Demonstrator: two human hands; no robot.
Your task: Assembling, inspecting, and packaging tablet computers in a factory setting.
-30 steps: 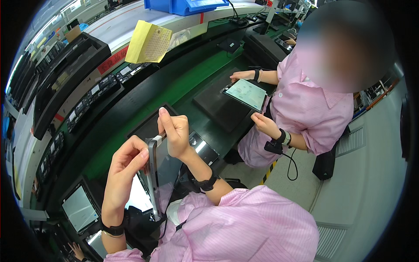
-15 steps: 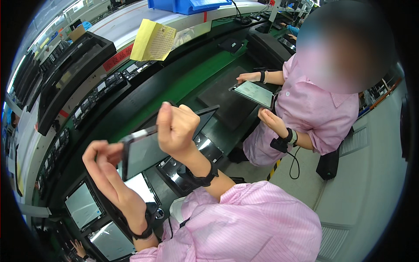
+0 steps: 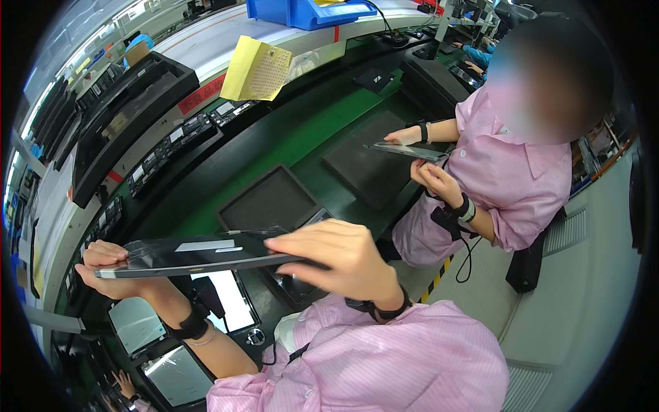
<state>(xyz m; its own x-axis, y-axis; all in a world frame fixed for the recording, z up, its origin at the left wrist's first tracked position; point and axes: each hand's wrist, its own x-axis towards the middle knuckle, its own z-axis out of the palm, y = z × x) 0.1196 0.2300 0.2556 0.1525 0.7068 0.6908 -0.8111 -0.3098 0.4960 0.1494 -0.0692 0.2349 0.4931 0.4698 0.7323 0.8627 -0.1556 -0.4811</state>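
Observation:
Between my two hands, raised above the bench, is a thin black tablet-like screen panel [image 3: 206, 254]. It is tilted nearly edge-on, and pale strips show on its dark face. My left hand [image 3: 106, 266] pinches its left end, where clear film wrinkles. My right hand [image 3: 343, 257] grips the right end, fingers on top and thumb below. Under the panel a bright white screen [image 3: 237, 299] lies on the bench, partly hidden by my left wrist. Beyond the panel sits a shallow black tray [image 3: 268, 199].
Two more screen panels [image 3: 137, 326] [image 3: 175, 378] lie at the lower left. At the right a co-worker in pink [image 3: 515, 172] holds a similar panel [image 3: 408, 151]. A dark flat slab [image 3: 371, 158] lies beyond the tray. Yellow paper [image 3: 257, 69] hangs off the shelf, with a blue bin [image 3: 295, 14] above.
The panel has turned from steep to nearly level, its dark face now showing. My left hand moved left and closed on its end; my right moved right. The co-worker's panel tilted flatter.

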